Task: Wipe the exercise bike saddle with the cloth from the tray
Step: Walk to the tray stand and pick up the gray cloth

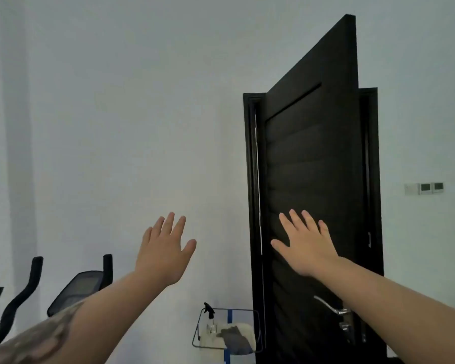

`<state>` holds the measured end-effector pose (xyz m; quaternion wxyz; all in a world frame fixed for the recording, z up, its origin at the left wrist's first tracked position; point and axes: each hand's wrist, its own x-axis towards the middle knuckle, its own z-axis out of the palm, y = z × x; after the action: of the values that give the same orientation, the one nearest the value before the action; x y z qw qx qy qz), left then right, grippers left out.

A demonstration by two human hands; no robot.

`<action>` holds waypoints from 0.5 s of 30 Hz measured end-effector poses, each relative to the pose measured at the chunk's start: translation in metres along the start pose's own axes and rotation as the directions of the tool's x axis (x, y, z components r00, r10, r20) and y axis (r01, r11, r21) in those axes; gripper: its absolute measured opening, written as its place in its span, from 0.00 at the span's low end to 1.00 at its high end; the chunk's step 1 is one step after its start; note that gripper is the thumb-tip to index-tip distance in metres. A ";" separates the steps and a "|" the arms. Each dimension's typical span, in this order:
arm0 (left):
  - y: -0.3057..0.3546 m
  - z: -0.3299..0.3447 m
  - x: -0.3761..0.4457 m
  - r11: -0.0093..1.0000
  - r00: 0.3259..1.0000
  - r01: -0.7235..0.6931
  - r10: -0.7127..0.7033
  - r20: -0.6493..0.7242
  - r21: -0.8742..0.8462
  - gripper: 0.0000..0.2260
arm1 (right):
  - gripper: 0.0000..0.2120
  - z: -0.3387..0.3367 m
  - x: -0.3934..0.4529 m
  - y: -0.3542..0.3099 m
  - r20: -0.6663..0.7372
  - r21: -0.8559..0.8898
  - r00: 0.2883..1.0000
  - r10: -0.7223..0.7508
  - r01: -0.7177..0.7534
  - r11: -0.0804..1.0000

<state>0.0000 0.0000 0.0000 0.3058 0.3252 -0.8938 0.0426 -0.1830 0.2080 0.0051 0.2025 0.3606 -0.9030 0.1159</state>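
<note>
My left hand (pixel 164 252) and my right hand (pixel 305 245) are both raised in front of me, palms away, fingers spread, holding nothing. Low in the middle stands a wire tray (pixel 198 327) against the wall. A grey cloth (pixel 235 337) lies in it on top of a white one, beside a clear spray bottle (pixel 210 317) with a black trigger. At the lower left are the exercise bike's black handlebars (pixel 19 298) and its console (pixel 76 290). The saddle is out of view.
A dark door (pixel 313 166) stands ajar on the right, its metal handle (pixel 331 307) just under my right forearm. The white wall fills the rest, with switches (pixel 424 188) at the far right.
</note>
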 end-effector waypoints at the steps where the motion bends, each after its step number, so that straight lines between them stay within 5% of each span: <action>1: -0.001 0.000 0.000 1.000 1.000 -0.005 0.005 -0.009 0.018 0.28 | 0.33 0.000 0.001 0.000 -0.003 -0.009 1.000 0.004 -0.004 1.000; 15: -0.001 0.008 0.009 1.000 0.999 0.018 -0.017 -0.051 0.006 0.28 | 0.33 0.008 0.017 -0.003 0.008 -0.013 0.999 -0.048 0.048 0.999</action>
<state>-0.0089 -0.0080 -0.0016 0.3280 0.3328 -0.8827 0.0510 -0.1941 0.1930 0.0060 0.2042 0.3814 -0.8956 0.1038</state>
